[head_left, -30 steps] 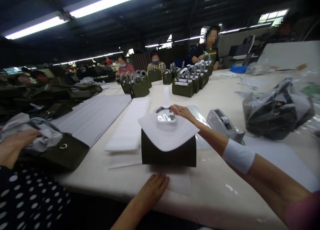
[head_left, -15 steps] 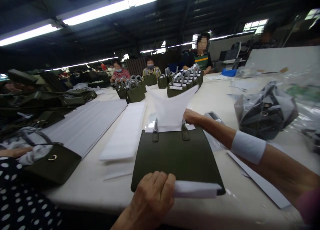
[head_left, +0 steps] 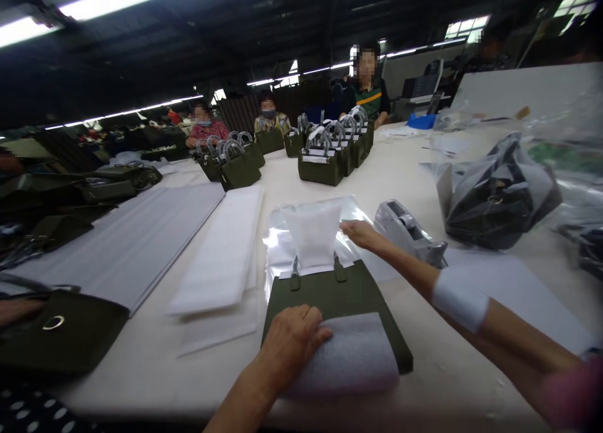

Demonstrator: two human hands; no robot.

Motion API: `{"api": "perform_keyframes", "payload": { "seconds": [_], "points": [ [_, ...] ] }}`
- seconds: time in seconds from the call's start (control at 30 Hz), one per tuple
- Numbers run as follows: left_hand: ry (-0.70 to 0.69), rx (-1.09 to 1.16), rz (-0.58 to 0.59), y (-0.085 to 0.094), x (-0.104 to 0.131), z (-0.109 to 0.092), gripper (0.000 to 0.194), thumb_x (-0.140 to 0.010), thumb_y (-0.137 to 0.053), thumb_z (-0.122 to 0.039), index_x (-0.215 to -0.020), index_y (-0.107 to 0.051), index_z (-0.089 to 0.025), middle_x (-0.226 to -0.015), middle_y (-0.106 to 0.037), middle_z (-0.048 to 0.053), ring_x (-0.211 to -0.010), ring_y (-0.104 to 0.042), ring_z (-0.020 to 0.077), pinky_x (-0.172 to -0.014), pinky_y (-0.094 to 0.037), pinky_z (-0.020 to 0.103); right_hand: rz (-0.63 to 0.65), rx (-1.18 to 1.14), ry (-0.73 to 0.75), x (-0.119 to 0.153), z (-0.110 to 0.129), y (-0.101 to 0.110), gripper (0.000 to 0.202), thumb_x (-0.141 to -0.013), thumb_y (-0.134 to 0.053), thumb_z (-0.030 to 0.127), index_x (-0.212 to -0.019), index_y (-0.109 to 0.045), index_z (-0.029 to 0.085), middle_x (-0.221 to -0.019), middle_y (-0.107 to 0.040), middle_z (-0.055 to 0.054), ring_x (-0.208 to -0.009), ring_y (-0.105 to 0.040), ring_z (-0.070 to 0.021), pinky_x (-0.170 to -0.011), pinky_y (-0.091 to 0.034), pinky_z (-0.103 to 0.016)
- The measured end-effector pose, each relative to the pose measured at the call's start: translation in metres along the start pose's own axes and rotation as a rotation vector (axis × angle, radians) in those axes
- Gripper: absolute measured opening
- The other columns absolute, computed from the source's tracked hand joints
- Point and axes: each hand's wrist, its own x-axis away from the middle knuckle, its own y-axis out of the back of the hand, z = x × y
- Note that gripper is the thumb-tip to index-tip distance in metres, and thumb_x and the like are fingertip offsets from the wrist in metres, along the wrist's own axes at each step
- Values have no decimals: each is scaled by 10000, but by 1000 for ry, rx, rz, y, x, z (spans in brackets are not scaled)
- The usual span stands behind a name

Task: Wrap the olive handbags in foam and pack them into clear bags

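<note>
A dark green handbag (head_left: 325, 298) lies flat on the table in front of me, its handles pointing away. My left hand (head_left: 292, 339) is closed on the near edge of a thin white foam sheet (head_left: 353, 351), which covers the lower part of the bag. Between the handles, another white piece (head_left: 313, 235) extends beyond the bag's top; whether both whites join is hidden. My right hand (head_left: 360, 234) is closed beside that piece's right edge, over a clear plastic bag (head_left: 277, 238). What its fingers pinch is unclear.
A tape dispenser (head_left: 407, 229) stands right of my right hand. White sheets (head_left: 217, 257) are stacked at left. Further right sits a plastic-wrapped handbag (head_left: 494, 200). Finished-looking green bags (head_left: 320, 169) line the far side, with co-workers behind. Another person's hand (head_left: 19, 310) touches a bag at left.
The upper white piece has dropped from standing to lying lower. The near sheet has spread from a narrow fold over the bag's lower part. My view has shifted, exposing the plastic bag and dispenser.
</note>
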Motion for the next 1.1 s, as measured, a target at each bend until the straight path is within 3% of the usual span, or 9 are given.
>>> {"api": "perform_keyframes", "payload": {
  "seconds": [0.1,0.2,0.27,0.47,0.53,0.63,0.8,0.93,1.1],
  "points": [
    [27,55,16,-4,2,3,180,-790,-588,-278,-686,-473,-186,-648,-541,-36,-579,-528,122,-530,-368,228,-166,56,89,60,4,29,257,-889,-420,321,-838,-614,161,-857,-634,-69,-793,-585,-168,-739,-468,-316],
    [27,104,28,-7,5,4,179,-802,-568,-264,-671,-473,-186,-630,-532,-34,-559,-520,123,-514,-366,235,-65,128,678,132,13,29,206,-839,-512,338,-914,-627,185,-842,-662,-54,-847,-604,-167,-816,-485,-293],
    [-5,143,37,0,1,6,144,-815,-547,-258,-702,-490,-189,-652,-537,-33,-565,-519,117,-514,-377,229,-22,247,815,161,15,15,318,-788,-585,383,-1001,-618,149,-917,-667,-60,-936,-594,-178,-939,-441,-307],
    [-72,-28,-424,62,-104,14,429,-798,-550,-422,-1115,-482,-142,-1098,-544,81,-1056,-481,222,-965,-322,426,-26,197,711,171,5,-11,397,-827,-516,441,-1068,-586,133,-1010,-645,-56,-1059,-539,-156,-1081,-262,-356],
    [15,-158,-311,74,-151,16,593,-750,-585,-480,-1170,-462,-80,-1135,-534,140,-1111,-448,302,-967,-282,516,-8,196,683,172,4,-9,396,-826,-525,428,-1090,-569,137,-1039,-634,-52,-1088,-519,-152,-1105,-188,-362],
    [-6,-156,-55,74,-184,12,275,-817,-523,-356,-881,-619,-106,-791,-622,74,-805,-592,232,-745,-453,387,4,224,639,177,4,-8,401,-809,-558,412,-1113,-554,151,-1077,-619,-47,-1114,-500,-155,-1118,-93,-395],
    [-282,-85,17,45,-115,-14,186,-878,-422,-229,-865,-603,-191,-726,-594,-6,-647,-558,111,-588,-426,210,-37,203,561,184,-1,-18,385,-819,-542,414,-1118,-557,172,-1068,-624,-43,-1109,-506,-162,-1108,-67,-449],
    [-486,-9,-271,16,-48,-28,220,-898,-354,-161,-991,-551,-128,-810,-623,37,-659,-540,122,-583,-431,235,-84,147,555,185,-5,-25,357,-852,-484,412,-1094,-574,165,-1038,-633,-47,-1088,-521,-166,-1101,-51,-477],
    [-462,-38,-323,-10,-31,-32,229,-891,-365,-142,-1017,-555,-121,-884,-649,47,-648,-525,138,-542,-388,258,-28,139,540,180,-6,-22,348,-883,-426,410,-1059,-590,158,-1018,-633,-44,-1122,-488,-167,-1101,-22,-481]
  ]
}}
